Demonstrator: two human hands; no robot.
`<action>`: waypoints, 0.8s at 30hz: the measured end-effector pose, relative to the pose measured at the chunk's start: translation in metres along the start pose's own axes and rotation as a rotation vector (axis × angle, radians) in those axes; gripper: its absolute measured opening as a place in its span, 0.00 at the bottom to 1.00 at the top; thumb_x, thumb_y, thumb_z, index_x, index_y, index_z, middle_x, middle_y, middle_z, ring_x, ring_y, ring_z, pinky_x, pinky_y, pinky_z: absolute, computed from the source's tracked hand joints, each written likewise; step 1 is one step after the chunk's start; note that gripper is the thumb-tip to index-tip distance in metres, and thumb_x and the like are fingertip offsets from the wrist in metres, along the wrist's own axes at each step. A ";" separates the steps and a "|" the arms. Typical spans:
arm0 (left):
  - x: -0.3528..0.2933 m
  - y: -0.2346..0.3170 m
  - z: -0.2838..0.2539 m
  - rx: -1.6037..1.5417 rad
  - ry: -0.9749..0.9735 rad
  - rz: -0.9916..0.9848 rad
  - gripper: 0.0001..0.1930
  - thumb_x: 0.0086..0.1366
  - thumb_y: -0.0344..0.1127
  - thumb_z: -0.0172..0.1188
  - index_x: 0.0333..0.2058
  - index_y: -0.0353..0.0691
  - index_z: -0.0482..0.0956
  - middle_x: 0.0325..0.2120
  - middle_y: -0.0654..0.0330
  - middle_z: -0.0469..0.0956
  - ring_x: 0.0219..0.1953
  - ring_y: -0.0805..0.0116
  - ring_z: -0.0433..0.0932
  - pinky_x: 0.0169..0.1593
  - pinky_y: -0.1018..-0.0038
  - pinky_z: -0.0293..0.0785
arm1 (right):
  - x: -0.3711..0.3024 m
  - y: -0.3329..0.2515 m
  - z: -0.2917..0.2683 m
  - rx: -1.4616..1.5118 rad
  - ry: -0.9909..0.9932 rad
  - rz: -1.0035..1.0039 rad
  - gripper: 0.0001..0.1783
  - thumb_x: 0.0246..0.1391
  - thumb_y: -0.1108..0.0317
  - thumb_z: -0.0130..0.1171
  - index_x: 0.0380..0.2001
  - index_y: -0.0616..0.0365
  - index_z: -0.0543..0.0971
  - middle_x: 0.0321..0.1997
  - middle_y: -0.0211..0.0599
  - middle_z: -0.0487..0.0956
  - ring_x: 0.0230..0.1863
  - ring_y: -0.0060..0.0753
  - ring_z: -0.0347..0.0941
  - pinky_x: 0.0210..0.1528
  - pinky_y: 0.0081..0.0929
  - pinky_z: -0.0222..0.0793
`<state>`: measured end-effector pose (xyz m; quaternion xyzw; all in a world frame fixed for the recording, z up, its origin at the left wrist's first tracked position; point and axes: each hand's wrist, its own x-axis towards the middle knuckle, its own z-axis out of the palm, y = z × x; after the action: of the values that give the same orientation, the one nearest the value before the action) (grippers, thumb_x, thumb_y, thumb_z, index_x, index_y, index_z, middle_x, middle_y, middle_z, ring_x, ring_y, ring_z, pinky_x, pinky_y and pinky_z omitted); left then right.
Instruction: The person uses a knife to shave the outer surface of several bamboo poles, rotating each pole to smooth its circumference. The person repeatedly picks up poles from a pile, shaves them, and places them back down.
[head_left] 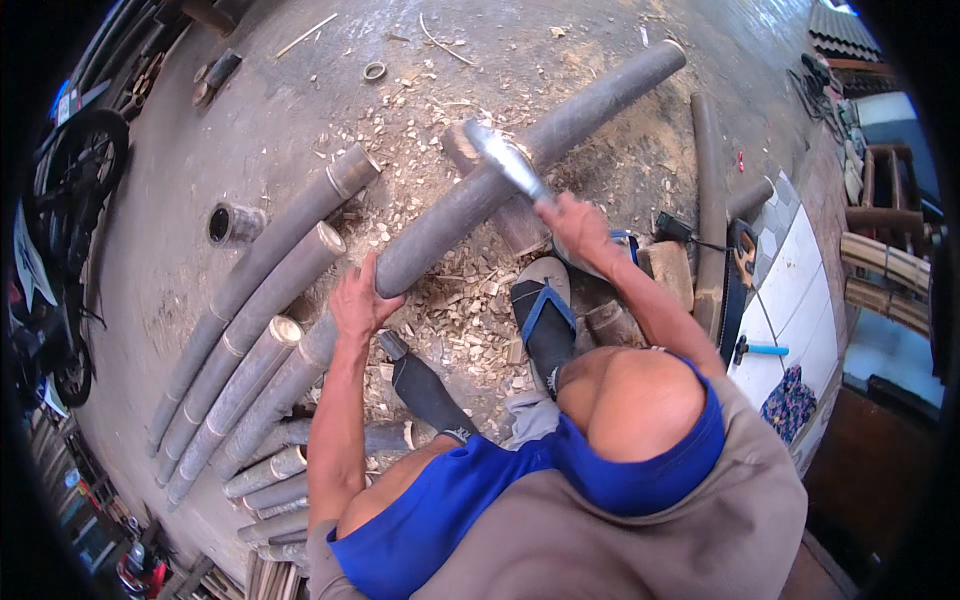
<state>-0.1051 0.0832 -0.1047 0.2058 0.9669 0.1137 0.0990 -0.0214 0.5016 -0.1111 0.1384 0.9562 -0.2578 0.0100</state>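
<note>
A long grey-brown bamboo pole (pixel 450 222) slants across the floor from lower left to upper right, propped over a short wooden log (pixel 522 228). My left hand (pixel 356 300) is wrapped round the pole near its middle. With its fingers closed, my right hand (pixel 580 232) grips a machete (pixel 508 162). The machete's broad, shiny blade lies across the pole above the log and is smeared by motion. Its handle is mostly hidden in my fist. Pale wood chips (pixel 470 310) are scattered beneath the pole and around my feet.
Several bamboo poles (pixel 270 245) lie to the left, beside a short hollow piece (pixel 236 225). More stand in a pile near my left leg. At the right are a handsaw (pixel 738 280), a blue-handled hammer (pixel 762 349) and white tiles (pixel 800 300). A motorcycle (pixel 85 180) stands far left.
</note>
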 end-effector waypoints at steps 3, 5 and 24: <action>0.016 0.004 -0.009 -0.077 -0.084 -0.042 0.49 0.42 0.58 0.80 0.64 0.51 0.74 0.40 0.47 0.82 0.45 0.41 0.84 0.49 0.49 0.79 | 0.027 0.011 -0.005 0.139 0.030 0.169 0.39 0.70 0.32 0.47 0.36 0.66 0.78 0.30 0.70 0.81 0.40 0.74 0.80 0.45 0.64 0.74; 0.014 0.005 -0.010 -0.065 -0.087 -0.043 0.49 0.42 0.59 0.80 0.64 0.51 0.74 0.41 0.45 0.83 0.45 0.40 0.84 0.50 0.49 0.80 | 0.007 0.000 0.000 -0.005 -0.168 -0.030 0.39 0.70 0.32 0.47 0.36 0.66 0.79 0.31 0.71 0.81 0.40 0.74 0.81 0.46 0.63 0.74; -0.004 0.011 0.008 0.056 0.045 -0.019 0.51 0.44 0.53 0.82 0.67 0.49 0.70 0.48 0.50 0.78 0.51 0.46 0.80 0.52 0.51 0.76 | 0.014 -0.007 -0.034 -0.080 -0.167 0.089 0.43 0.69 0.28 0.42 0.44 0.63 0.82 0.39 0.69 0.84 0.46 0.74 0.82 0.49 0.66 0.76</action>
<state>-0.0958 0.0929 -0.1084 0.1967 0.9736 0.0900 0.0725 -0.0348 0.5163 -0.0796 0.1584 0.9544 -0.2295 0.1066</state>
